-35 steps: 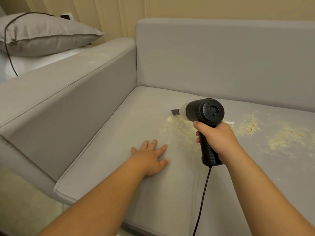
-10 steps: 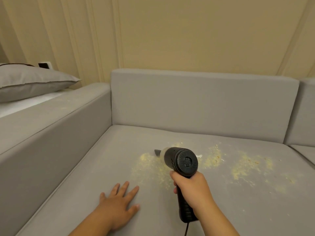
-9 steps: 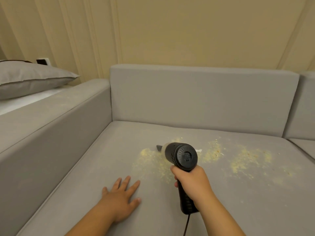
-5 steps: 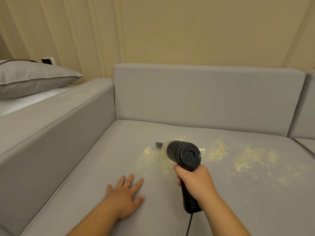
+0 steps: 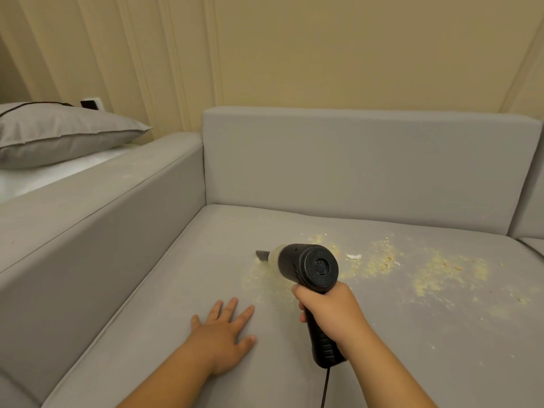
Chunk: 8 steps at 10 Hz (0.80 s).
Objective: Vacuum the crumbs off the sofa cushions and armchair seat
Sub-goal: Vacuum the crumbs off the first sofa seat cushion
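Right hand (image 5: 335, 312), lower centre of the frame, wrapped tight round the black grip of a handheld vacuum (image 5: 306, 266), fingers curled about the handle just below the round motor housing. Housing directly above the fist, rear vent facing the camera; pale collar and dark nozzle (image 5: 262, 255) reaching up and to the left of the hand, tip down on the seat cushion (image 5: 206, 260). Black cord (image 5: 325, 387) dropping from the handle's foot to the bottom edge of the frame.

Crumbs (image 5: 382, 260) strewn yellowish across the cushion: a thin patch right under and below the nozzle, denser drifts to the right of the housing and out toward the right edge, well clear of the nozzle tip. One small white scrap (image 5: 353, 256) just right of the housing.

Left hand (image 5: 225, 331), lower left of centre, flat on the cushion, palm down, fingers straight and spread, holding nothing, beside the vacuum but apart from it.

Grey backrest (image 5: 353, 166) across the middle, armrest (image 5: 88, 207) along the left. Grey pillow (image 5: 59, 134) at upper left beyond the armrest. Beige panelled wall (image 5: 323, 54) above.
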Each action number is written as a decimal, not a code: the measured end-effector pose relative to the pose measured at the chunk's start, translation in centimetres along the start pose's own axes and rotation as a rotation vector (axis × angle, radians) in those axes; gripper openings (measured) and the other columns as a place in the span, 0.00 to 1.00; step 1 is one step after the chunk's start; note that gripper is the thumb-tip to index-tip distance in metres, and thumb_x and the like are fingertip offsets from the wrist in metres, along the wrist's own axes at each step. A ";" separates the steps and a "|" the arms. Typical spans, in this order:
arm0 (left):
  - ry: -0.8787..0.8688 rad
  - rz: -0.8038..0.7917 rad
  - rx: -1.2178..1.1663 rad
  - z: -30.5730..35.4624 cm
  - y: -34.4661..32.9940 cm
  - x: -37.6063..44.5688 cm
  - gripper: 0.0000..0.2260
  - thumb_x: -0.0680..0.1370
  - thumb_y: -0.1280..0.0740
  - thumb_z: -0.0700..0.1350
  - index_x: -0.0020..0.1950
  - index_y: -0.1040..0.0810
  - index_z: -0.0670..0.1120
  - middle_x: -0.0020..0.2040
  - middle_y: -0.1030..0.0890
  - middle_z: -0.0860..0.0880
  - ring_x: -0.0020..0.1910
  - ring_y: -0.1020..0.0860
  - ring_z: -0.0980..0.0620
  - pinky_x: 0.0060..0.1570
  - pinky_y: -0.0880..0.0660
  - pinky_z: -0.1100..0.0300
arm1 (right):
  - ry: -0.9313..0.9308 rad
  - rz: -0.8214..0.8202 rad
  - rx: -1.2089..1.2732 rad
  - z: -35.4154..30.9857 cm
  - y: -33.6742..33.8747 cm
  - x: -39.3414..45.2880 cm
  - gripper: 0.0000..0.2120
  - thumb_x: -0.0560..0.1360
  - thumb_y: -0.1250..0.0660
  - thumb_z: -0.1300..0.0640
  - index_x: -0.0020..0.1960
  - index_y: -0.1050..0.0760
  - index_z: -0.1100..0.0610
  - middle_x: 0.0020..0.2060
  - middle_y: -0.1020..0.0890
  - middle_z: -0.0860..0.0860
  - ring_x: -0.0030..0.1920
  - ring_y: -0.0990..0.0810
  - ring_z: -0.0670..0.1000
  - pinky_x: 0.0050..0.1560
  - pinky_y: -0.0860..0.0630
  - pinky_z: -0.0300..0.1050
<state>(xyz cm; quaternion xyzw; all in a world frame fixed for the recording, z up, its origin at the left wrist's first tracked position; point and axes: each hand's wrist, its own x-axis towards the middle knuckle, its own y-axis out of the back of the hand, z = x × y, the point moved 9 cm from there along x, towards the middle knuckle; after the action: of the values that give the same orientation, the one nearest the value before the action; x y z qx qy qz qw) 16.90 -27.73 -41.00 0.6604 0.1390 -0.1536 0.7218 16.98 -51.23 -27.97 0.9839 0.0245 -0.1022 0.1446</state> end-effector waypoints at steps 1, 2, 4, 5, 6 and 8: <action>0.004 -0.007 0.001 -0.1 -0.1 0.0 0.30 0.81 0.53 0.71 0.80 0.63 0.70 0.84 0.64 0.56 0.83 0.63 0.47 0.77 0.57 0.31 | -0.002 -0.002 -0.011 0.0 -0.1 -0.1 0.12 0.75 0.28 0.55 0.46 0.19 0.65 0.34 0.16 0.57 0.29 0.19 0.44 0.37 0.23 0.41; 0.004 0.002 0.005 0.0 -0.1 0.1 0.30 0.81 0.53 0.72 0.80 0.63 0.70 0.84 0.64 0.56 0.83 0.63 0.47 0.76 0.57 0.32 | -0.005 -0.015 -0.036 0.0 0.1 -0.3 0.11 0.75 0.28 0.55 0.46 0.19 0.64 0.33 0.16 0.56 0.30 0.18 0.45 0.38 0.23 0.41; -0.002 0.005 0.006 -0.1 -0.1 0.0 0.30 0.81 0.54 0.71 0.80 0.63 0.70 0.84 0.64 0.56 0.83 0.62 0.47 0.77 0.56 0.32 | 0.004 0.042 -0.021 -0.9 1.7 -0.5 0.08 0.73 0.27 0.57 0.43 0.20 0.62 0.32 0.19 0.52 0.30 0.17 0.47 0.38 0.23 0.44; -0.006 0.011 0.006 -0.1 -0.2 0.1 0.30 0.81 0.54 0.71 0.80 0.63 0.70 0.84 0.64 0.56 0.83 0.62 0.48 0.77 0.56 0.32 | 0.003 0.085 -0.017 -0.9 3.0 -0.5 0.06 0.73 0.27 0.57 0.41 0.21 0.59 0.31 0.19 0.51 0.31 0.16 0.49 0.38 0.22 0.45; -0.004 0.014 0.005 -0.1 -0.1 0.1 0.30 0.81 0.54 0.71 0.80 0.62 0.71 0.84 0.64 0.56 0.83 0.62 0.47 0.77 0.56 0.32 | -0.020 0.077 -0.020 -0.5 3.5 -0.5 0.09 0.73 0.28 0.57 0.46 0.21 0.64 0.31 0.19 0.52 0.31 0.16 0.50 0.39 0.22 0.46; -0.001 0.004 0.002 0.0 -0.1 0.0 0.30 0.81 0.53 0.71 0.80 0.63 0.70 0.84 0.64 0.56 0.83 0.62 0.47 0.77 0.56 0.32 | -0.006 0.045 -0.017 -0.8 3.2 -1.0 0.09 0.73 0.28 0.57 0.45 0.21 0.64 0.32 0.18 0.53 0.32 0.16 0.50 0.40 0.22 0.46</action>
<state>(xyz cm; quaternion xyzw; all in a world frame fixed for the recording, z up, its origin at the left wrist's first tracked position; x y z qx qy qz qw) 16.85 -27.73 -41.05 0.6614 0.1370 -0.1529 0.7214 16.35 -54.07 -26.14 0.9826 0.0028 -0.1016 0.1555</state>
